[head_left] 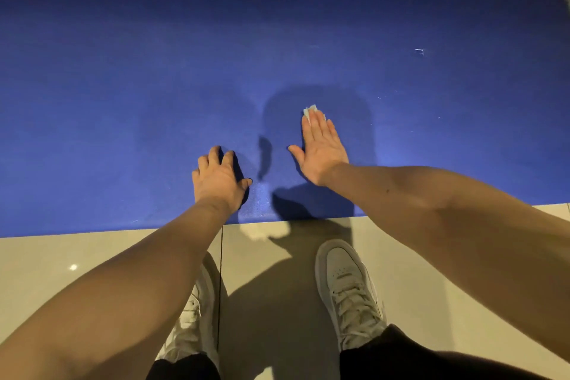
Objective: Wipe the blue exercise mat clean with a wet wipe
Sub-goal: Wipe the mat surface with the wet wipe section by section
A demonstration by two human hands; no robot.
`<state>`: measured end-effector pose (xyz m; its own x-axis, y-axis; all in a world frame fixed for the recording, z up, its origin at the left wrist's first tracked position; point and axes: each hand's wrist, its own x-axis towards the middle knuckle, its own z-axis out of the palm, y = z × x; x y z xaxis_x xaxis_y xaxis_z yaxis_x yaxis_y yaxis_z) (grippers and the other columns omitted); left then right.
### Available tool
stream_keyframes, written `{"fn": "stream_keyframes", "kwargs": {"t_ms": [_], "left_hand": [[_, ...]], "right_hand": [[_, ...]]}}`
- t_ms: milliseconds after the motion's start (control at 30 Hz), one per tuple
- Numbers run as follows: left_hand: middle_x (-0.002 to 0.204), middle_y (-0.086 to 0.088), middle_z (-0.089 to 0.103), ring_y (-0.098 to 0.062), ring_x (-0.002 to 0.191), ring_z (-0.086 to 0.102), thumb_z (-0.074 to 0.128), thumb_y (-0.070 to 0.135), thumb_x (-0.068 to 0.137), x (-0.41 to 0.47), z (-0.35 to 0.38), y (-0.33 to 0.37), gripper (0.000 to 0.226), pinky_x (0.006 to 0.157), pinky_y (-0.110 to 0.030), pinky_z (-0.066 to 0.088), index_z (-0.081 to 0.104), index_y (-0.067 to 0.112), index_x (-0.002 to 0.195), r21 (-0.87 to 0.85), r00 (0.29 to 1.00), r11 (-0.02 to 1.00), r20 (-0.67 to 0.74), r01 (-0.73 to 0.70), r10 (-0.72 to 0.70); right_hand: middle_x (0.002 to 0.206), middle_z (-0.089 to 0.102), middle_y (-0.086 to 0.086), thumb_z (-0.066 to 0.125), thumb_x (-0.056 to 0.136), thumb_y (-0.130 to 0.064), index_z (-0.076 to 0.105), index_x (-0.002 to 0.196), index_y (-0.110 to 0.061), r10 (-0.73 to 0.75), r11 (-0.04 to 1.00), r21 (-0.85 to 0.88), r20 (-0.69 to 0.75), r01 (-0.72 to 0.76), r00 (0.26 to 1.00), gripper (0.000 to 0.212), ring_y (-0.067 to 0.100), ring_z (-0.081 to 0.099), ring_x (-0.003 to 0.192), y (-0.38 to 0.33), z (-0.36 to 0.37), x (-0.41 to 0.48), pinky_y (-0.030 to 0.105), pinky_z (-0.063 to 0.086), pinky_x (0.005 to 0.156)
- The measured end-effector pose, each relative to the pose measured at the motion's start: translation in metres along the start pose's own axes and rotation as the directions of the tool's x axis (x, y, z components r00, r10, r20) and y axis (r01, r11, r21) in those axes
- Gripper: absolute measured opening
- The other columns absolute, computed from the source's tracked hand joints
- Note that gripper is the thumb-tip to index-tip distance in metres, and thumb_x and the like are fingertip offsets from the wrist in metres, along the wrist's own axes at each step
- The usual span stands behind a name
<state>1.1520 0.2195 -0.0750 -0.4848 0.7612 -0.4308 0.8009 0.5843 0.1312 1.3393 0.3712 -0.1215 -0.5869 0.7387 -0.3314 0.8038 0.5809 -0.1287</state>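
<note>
Blue mat [123,71] lies flat, with white specks [419,51] and a crumpled wipe [309,109]

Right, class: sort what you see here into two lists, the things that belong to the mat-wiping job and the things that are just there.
Belongs to the job:
blue mat
wet wipe, pressed under the fingers of the right hand
left hand, resting on the mat

Just there:
white shoes
tiled floor
</note>
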Motion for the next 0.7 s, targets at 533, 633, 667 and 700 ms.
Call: {"fn": "stream_keyframes", "kwargs": {"t_ms": [533,633,667,700], "left_hand": [[0.161,-0.006,0.017,-0.032,0.139,0.024,0.064,0.054,0.090,-0.009,0.004,0.025,0.078,0.109,-0.045,0.031,0.031,0.021,0.152,0.074,0.998,0.996,0.054,-0.048,0.044],[0.160,-0.005,0.018,-0.032,0.138,0.025,0.064,0.055,0.090,-0.011,0.006,0.030,0.078,0.108,-0.044,0.032,0.031,0.020,0.151,0.078,0.998,0.996,0.050,-0.044,0.040],[0.160,-0.005,0.018,-0.032,0.138,0.025,0.064,0.055,0.090,-0.012,0.006,0.032,0.078,0.108,-0.044,0.032,0.032,0.021,0.151,0.080,0.998,0.996,0.052,-0.048,0.044],[0.160,-0.005,0.018,-0.032,0.138,0.025,0.064,0.055,0.090,-0.014,0.007,0.034,0.077,0.108,-0.044,0.032,0.032,0.021,0.151,0.081,0.997,0.995,0.055,-0.053,0.049]], "right_hand": [[0.170,-0.016,0.008,0.023,0.105,-0.059,-0.006,0.162,-0.010,-0.120,0.992,0.034,-0.029,0.121,0.992,0.081,0.024,-0.018,0.156,0.010,0.026,-0.059,0.044,-0.002,0.127],[0.168,-0.021,0.010,0.018,0.104,-0.062,-0.010,0.161,-0.009,0.105,0.994,-0.008,-0.007,-0.105,0.994,0.084,0.028,-0.021,0.155,0.031,0.023,-0.067,0.046,-0.007,0.126],[0.168,-0.022,0.012,0.016,0.103,-0.064,-0.011,0.161,-0.008,0.190,0.982,-0.022,-0.003,-0.190,0.982,0.085,0.030,-0.021,0.155,0.032,0.021,-0.069,0.048,-0.007,0.126],[0.167,-0.022,0.014,0.014,0.103,-0.064,-0.012,0.161,-0.007,0.265,0.964,-0.020,0.014,-0.265,0.964,0.086,0.033,-0.022,0.154,0.029,0.020,-0.070,0.050,-0.007,0.126]]}}
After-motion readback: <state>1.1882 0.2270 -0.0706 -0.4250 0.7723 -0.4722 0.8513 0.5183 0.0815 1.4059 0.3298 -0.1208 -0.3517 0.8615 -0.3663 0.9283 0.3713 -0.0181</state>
